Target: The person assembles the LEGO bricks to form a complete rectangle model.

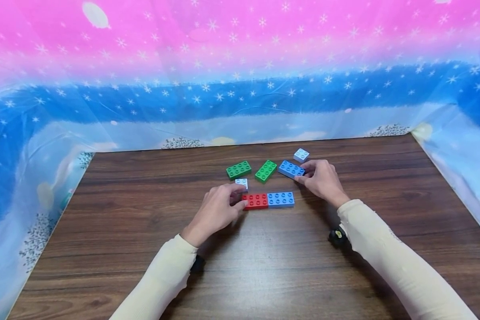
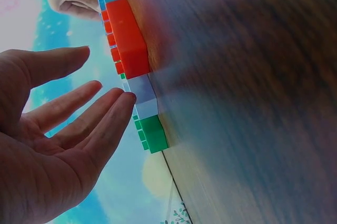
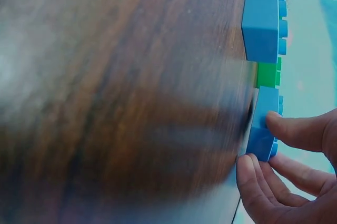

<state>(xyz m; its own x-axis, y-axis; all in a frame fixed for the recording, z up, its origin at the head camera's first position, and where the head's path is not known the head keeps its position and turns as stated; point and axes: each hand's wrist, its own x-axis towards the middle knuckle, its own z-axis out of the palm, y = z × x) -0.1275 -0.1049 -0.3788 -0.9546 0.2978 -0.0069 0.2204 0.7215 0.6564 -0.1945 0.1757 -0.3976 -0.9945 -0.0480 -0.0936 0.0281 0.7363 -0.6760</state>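
Observation:
My right hand (image 1: 323, 181) pinches a blue eight-stud brick (image 1: 290, 168) at its right end. In the right wrist view, the thumb presses the side of that blue brick (image 3: 261, 129), with the fingers curled at its end. My left hand (image 1: 216, 208) is beside a red eight-stud brick (image 1: 257, 202) and a small white four-stud brick (image 1: 242, 182). Its thumb and fingers are spread with nothing between them in the left wrist view; the fingertips overlap the white brick (image 2: 143, 95) there. Another blue brick (image 1: 281, 199) lies end to end with the red one.
Two green bricks (image 1: 238, 169) lie behind the red-and-blue row, one angled beside the held brick. A second white brick (image 1: 301, 154) sits farther back. Everything rests on a dark wooden table (image 1: 144, 186), with a snowflake-patterned cloth (image 1: 224, 93) hanging behind and at both sides.

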